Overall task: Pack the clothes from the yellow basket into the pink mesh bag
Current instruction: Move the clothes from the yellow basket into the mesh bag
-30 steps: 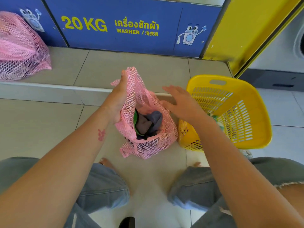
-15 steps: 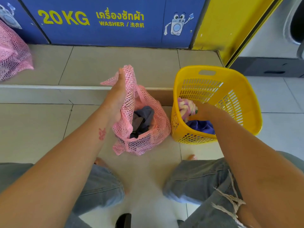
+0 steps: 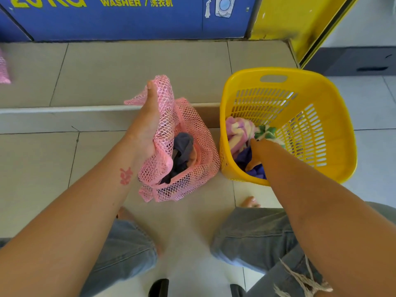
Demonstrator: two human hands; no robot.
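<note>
At the bottom edge, two knees in frayed light-blue jeans (image 3: 252, 239) and bare toes on the pale tiled floor (image 3: 42, 168). Both forearms reach forward over the knees; a red mark (image 3: 126, 175) sits on the left wrist. Left hand (image 3: 147, 127) is closed around the rim of the pink mesh bag (image 3: 192, 168), pinching the netting and pulling the near-left edge up so the mouth stays open. Bag sits on the floor just in front of a low tiled step (image 3: 128, 78); dark grey and orange clothing (image 3: 182, 151) already lies inside. Just right of the bag, almost touching it, the yellow basket (image 3: 334, 146) stands on the floor, tilted toward the person. Right hand (image 3: 260, 147) is down inside the basket among the clothes: a pink-and-cream striped item (image 3: 237, 131), a green-and-white piece (image 3: 265, 131), blue-purple fabric (image 3: 243, 157). Right fingers are buried in the cloth and hidden by the forearm, so cannot tell if they grip anything. Beyond the step, a blue washer panel (image 3: 128, 20) with yellow lettering, a yellow panel (image 3: 289, 22) to its right. Another bit of pink mesh (image 3: 3, 69) shows at far left.
</note>
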